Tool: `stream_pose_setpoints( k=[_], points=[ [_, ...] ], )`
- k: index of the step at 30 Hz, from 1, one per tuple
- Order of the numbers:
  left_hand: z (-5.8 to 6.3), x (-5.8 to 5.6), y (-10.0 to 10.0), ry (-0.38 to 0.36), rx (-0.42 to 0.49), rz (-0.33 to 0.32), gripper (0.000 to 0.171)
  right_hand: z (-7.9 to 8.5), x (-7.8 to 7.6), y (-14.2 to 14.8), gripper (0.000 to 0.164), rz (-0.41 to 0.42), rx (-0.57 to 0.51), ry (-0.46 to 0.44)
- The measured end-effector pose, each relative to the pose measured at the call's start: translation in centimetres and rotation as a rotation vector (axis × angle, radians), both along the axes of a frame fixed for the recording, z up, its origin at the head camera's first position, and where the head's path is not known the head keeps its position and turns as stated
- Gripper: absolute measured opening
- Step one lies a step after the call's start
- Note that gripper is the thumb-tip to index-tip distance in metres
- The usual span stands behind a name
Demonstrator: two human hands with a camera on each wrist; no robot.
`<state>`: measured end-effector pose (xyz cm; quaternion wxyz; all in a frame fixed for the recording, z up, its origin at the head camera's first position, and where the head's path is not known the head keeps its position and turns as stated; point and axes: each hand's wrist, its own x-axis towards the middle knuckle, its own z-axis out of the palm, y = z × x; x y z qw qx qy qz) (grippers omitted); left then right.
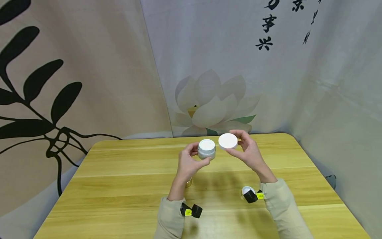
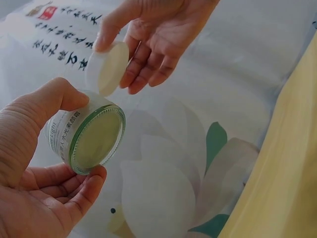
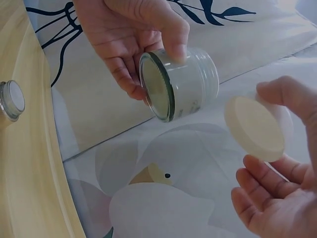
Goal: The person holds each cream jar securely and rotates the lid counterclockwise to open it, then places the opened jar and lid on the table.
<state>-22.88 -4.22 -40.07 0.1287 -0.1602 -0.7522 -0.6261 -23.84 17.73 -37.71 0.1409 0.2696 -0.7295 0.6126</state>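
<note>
My left hand (image 1: 189,162) grips a clear glass cream jar (image 1: 206,149) between thumb and fingers, raised over the table. Dark printed characters run around its side, and its thick glass base (image 2: 98,141) faces the left wrist camera. The jar's top looks white from the head view. Just to the right, my right hand (image 1: 247,151) pinches a round white lid (image 1: 228,141) by its edge. Lid and jar are apart, with a narrow gap between them in the head view. The lid's flat face (image 3: 255,128) is turned toward the right wrist camera.
A small jar with a white top (image 1: 248,190) stands on the wooden table (image 1: 128,186), partly covered by the right wrist's camera. Something gold-rimmed (image 1: 189,182) shows beside the left forearm, mostly hidden. A printed curtain (image 1: 113,66) hangs behind the table's far edge.
</note>
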Motion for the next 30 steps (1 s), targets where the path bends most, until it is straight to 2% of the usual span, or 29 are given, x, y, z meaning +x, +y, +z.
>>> stream_pose_setpoints(
  k=[6, 16, 21, 27, 30],
  points=[
    [-0.1, 0.0, 0.0, 0.026, -0.02, 0.009, 0.047, -0.4, 0.0, 0.5, 0.052, -0.029, -0.027, -0.023],
    [-0.1, -0.1, 0.1, 0.021, -0.02, 0.007, 0.047, -0.8, 0.1, 1.1, 0.049, -0.082, -0.014, 0.016],
    [-0.1, 0.0, 0.2, 0.012, -0.01, 0.001, 0.048, 0.0, 0.7, 0.9, 0.049, -0.099, 0.022, 0.034],
    [-0.3, -0.1, 0.3, 0.084, -0.024, 0.007, 0.047, -1.0, 0.1, 1.5, 0.05, -0.096, 0.022, 0.039],
    [-0.3, -0.1, 0.3, 0.088, -0.034, 0.011, 0.047, -1.1, 0.0, 1.5, 0.05, -0.089, 0.019, 0.031]
  ],
)
